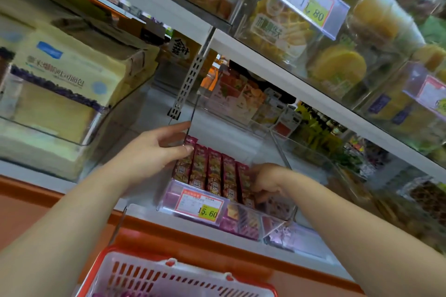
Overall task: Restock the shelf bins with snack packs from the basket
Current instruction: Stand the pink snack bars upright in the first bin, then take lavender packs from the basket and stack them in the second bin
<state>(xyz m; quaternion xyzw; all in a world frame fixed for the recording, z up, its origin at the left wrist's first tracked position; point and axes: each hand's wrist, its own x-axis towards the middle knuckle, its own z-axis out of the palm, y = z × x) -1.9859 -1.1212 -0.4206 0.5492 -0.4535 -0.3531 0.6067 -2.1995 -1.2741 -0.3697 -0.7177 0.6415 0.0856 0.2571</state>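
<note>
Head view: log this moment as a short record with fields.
snack packs: standing upright in a row inside the clear bin
left hand: fingers fairly straight, touching the pack at the row's left end
right hand: fingers curled on the pack at the row's right end
price tag: on the bin's front, reads 15.60
basket: red, below the shelf at the bottom of the view

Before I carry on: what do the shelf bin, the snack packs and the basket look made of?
Shelf bin: clear rigid plastic, glossy; packs show through its walls. Snack packs: probably printed plastic film, shiny, tops crimped. Basket: red moulded plastic, judging by its slotted wall.
</note>
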